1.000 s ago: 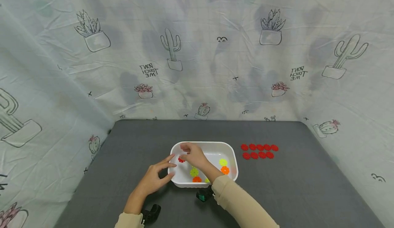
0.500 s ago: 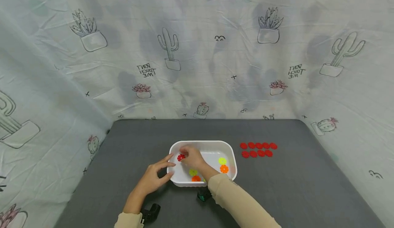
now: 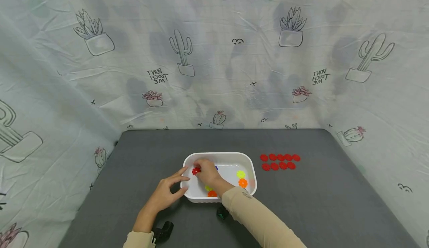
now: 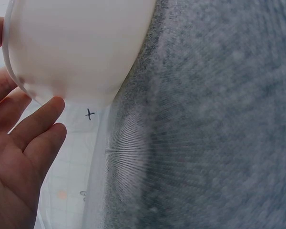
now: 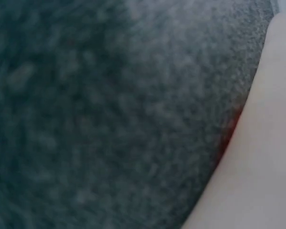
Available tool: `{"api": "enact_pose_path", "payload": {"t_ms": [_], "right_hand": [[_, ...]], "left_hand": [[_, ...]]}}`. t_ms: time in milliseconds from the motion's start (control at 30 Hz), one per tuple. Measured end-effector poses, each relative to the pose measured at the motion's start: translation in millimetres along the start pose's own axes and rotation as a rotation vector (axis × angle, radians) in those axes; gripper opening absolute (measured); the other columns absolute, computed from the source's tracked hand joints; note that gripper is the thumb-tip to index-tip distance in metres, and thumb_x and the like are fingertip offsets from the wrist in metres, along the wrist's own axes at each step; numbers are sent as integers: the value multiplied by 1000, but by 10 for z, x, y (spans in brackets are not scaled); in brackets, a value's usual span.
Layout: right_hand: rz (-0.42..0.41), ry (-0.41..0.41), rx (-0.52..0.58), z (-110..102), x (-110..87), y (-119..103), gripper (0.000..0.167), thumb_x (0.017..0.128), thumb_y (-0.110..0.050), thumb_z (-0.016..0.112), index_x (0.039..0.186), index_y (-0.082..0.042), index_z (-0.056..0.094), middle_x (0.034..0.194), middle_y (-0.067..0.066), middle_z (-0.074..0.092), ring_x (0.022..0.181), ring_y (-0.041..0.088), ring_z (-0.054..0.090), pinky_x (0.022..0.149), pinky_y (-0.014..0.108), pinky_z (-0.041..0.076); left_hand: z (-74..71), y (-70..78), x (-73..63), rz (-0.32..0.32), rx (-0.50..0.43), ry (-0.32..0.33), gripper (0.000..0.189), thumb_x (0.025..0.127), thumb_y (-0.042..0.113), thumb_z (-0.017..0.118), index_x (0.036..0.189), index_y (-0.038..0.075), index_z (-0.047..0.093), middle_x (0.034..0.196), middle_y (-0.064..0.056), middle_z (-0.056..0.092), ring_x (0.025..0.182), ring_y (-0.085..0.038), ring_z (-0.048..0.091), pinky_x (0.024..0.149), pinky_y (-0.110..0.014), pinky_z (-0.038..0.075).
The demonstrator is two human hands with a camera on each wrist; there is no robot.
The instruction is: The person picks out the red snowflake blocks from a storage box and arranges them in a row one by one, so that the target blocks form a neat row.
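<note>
A white plastic tray (image 3: 231,158) stands on the grey table, with red, yellow, orange and blue pieces inside. My left hand (image 3: 164,195) rests its spread, fairly straight fingers against the tray's left end; the left wrist view shows these fingers (image 4: 40,121) touching the outer wall. Inside the tray, my right hand (image 3: 207,173) pinches a small red flower-shaped disc (image 3: 196,171) near the left end, its fingers partly hidden. A yellow disc (image 3: 241,174) and an orange disc (image 3: 242,183) lie toward the right, another orange disc (image 3: 212,193) near the front wall.
Two rows of red flower-shaped discs (image 3: 280,162) lie on the table (image 3: 318,203) right of the tray. A patterned cloth (image 3: 214,54) hangs behind and at the sides. The right wrist view holds only blurred table and the tray's pale wall (image 5: 257,162).
My right hand's fingers have come down and closed in on the red disc at the tray's left end. A blue piece now shows behind that hand. The left hand stays against the tray.
</note>
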State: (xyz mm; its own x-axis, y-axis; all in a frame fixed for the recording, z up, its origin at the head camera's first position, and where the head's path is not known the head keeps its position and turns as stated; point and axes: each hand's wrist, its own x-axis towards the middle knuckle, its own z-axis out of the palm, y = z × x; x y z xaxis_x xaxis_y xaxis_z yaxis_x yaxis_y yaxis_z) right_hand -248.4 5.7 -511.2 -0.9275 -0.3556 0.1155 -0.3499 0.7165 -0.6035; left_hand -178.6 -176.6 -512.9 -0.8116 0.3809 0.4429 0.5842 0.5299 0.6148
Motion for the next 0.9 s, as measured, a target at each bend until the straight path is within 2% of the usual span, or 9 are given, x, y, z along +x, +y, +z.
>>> {"api": "enact_pose_path", "payload": {"t_ms": [233,400,533,733,900], "right_hand": [[8,-46,-84,-32,-16,-59,32,80,-6,73,111,-7,66,108,6,63,95,18,56,93,32,50],[-54,-44,-138,-41,-48,-68,27,80,-4,73,106,-10,66,107,5,56,93,15,55,91,28,51],[-77,-36,-139,-47,-62,-68,26,80,-3,72,104,-11,66,104,4,52,91,14,55,88,25,52],[-9,-50,-67,-58,-68,-48,29,81,-5,71,110,-8,66,111,6,60,96,17,56,93,32,51],[42,-16,67,-149,-81,-33,29,81,-3,70,109,-4,67,102,7,66,85,15,56,82,29,53]], "left_hand": [[-2,-5,5,-13,4,-5,27,82,13,72,109,10,70,140,-8,52,125,-28,53,97,-50,46],[-1,-4,6,-21,0,-10,28,82,14,72,109,11,70,140,-9,52,125,-28,52,97,-51,45],[-4,2,4,-26,-4,-10,27,82,14,72,109,10,70,140,-9,51,125,-28,52,97,-52,45],[-2,11,0,-26,4,-11,27,82,14,72,109,10,70,141,-8,51,125,-28,52,97,-51,45],[2,14,-2,-25,1,-8,27,82,14,72,109,10,71,141,-8,51,126,-28,52,97,-51,45]]}}
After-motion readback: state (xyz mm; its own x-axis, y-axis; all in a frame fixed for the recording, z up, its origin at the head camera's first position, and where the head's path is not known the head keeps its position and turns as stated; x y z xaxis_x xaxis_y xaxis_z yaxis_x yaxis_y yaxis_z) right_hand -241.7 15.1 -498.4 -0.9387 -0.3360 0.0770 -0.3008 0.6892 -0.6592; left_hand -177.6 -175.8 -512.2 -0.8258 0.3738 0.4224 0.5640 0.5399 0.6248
